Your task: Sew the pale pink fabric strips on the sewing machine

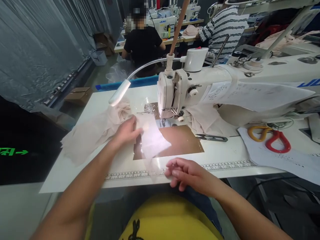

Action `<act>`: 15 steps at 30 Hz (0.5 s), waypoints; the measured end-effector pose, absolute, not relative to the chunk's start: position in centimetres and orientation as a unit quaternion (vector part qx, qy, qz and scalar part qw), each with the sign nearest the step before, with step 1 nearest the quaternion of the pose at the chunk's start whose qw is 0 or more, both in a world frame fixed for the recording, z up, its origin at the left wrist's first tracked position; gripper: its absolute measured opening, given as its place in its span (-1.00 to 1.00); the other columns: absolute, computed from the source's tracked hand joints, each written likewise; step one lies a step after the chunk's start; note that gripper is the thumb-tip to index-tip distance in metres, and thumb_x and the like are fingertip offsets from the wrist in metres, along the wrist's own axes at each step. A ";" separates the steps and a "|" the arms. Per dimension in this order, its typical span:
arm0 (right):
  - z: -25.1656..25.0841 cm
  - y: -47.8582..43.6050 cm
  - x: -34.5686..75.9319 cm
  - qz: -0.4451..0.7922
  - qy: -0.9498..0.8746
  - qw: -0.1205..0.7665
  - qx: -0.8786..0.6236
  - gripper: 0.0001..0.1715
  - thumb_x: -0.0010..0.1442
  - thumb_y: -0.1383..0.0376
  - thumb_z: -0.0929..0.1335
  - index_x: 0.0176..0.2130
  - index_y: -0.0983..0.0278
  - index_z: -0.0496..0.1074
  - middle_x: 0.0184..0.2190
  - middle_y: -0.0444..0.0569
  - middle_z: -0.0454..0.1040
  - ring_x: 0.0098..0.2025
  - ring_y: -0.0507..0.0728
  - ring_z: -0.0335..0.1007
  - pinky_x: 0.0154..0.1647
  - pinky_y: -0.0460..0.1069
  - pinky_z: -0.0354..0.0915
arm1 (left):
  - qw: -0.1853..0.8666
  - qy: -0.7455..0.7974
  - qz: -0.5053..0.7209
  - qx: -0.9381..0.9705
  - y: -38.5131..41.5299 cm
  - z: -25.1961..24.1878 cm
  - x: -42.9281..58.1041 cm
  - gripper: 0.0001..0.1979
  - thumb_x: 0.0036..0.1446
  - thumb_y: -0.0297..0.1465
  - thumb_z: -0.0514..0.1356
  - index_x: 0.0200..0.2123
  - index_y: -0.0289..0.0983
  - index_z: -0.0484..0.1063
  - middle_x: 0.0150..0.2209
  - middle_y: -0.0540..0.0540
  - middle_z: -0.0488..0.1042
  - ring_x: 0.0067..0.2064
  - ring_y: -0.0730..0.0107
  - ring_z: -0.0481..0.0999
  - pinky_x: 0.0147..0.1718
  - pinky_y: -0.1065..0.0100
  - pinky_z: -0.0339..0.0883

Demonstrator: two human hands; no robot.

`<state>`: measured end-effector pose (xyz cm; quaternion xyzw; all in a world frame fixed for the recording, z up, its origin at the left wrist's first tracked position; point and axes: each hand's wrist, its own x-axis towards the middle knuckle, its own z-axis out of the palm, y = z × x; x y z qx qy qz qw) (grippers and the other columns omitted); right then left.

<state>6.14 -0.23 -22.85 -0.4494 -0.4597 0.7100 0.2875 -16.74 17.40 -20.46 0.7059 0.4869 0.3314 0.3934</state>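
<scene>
My left hand (pixel 127 132) is closed on the edge of a pale fabric piece (pixel 155 139), left of the sewing machine's needle area. The piece spreads to the right over the brown plate (pixel 183 140), brightly lit, and its lower end is blurred. A heap of similar pale fabric (pixel 91 138) lies under and left of that hand. My right hand (pixel 188 174) hovers at the table's front edge, fingers loosely curled and apart, with nothing in them. The sewing machine (pixel 172 93) stands just beyond, its presser foot (pixel 163 122) clear of the fabric piece.
Thread snips (pixel 212 137) lie right of the plate. Scissors with orange and red handles (pixel 278 141) rest on paper (pixel 260 156). More pale fabric (pixel 207 120) sits behind the needle. A lamp (pixel 120 93) hangs over the left side. Two people work at machines farther back.
</scene>
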 end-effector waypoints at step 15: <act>-22.1 8.9 8.4 0.165 -0.849 0.106 -0.491 -0.64 0.29 0.32 0.17 -0.05 0.27 0.47 -0.27 0.04 0.47 -0.21 0.16 0.33 -0.26 -0.01 0.18 | 0.124 0.275 0.122 0.945 18.4 -24.2 -12.3 -0.55 0.29 -0.28 -0.04 0.13 -0.41 0.29 0.18 -0.36 0.27 0.23 0.00 0.22 0.17 -0.01 0.17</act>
